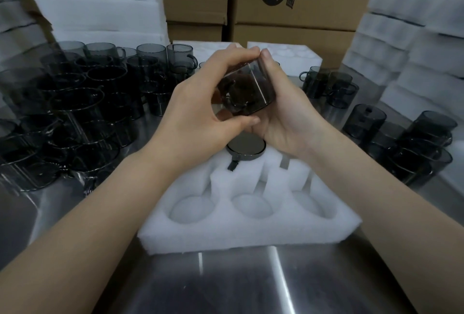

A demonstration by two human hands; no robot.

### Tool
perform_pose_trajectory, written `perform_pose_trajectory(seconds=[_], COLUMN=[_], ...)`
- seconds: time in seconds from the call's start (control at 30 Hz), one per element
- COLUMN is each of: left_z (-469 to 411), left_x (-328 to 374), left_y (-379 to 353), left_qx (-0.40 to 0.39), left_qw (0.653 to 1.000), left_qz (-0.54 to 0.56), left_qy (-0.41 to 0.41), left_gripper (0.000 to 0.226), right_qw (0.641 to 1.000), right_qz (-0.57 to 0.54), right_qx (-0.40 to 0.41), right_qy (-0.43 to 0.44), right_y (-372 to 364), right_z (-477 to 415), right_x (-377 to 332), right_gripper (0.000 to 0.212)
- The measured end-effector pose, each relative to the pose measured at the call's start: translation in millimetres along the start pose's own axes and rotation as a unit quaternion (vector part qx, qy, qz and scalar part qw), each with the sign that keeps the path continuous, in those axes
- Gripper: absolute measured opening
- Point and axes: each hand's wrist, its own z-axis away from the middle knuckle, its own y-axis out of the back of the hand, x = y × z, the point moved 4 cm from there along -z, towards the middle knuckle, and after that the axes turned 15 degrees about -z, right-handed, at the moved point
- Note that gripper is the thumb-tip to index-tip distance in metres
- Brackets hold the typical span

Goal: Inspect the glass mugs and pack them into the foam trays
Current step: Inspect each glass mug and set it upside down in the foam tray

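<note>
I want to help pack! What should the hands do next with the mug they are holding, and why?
Probably lower the glass mug into one of the front pockets of the foam tray. The left hand and right hand both grip it above the tray, a packed mug already sits in the back row, and all three front pockets look empty.

A smoky glass mug (244, 90) was tilted above the white foam tray (251, 233), gripped by the left hand (200, 113) and right hand (283, 118). The tray lay flat on the table (226, 283), its three near round pockets empty. A packed mug (245, 146) sat base-up in the far row. Loose mugs (75, 103) crowded the left, further mugs (406, 143) the right.
</note>
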Motion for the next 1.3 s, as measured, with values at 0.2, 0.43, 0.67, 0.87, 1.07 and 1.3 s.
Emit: perform_pose_trajectory(seconds=[0.2,0.43,0.67,0.87,1.07,1.3], left_z=[-2.8,-0.6,0.0,-0.3,-2.3,0.9], left_x=[4.2,9.0,12.1,15.1,4.9,13.4], left_y=[1.3,-0.5,2.4,0.4,-5.8,-7.2], left_qx=[0.015,0.032,-0.002,0.014,-0.002,-0.024], left_qw=[0.997,0.992,0.999,0.997,0.994,0.986], left_qz=[-0.063,-0.114,0.005,-0.044,-0.107,-0.136], left_qy=[0.044,-0.034,-0.053,-0.061,0.011,-0.099], left_gripper=[0.063,0.065,0.069,0.064,0.072,0.072], right_qw=[0.986,0.982,1.000,0.999,0.995,0.999], right_qz=[0.124,0.124,0.016,0.038,0.056,0.001], right_qx=[0.049,0.074,-0.012,-0.018,0.048,0.006], right_qy=[0.098,0.123,-0.020,-0.014,0.061,0.036], right_y=[7.9,11.9,6.2,5.7,9.9,11.0], right_z=[-1.8,0.1,-0.9,-0.3,-4.6,-3.6], right_x=[-3.5,-9.0,-2.2,-3.2,-2.0,-4.0], right_gripper=[0.044,0.037,0.050,0.043,0.037,0.024])
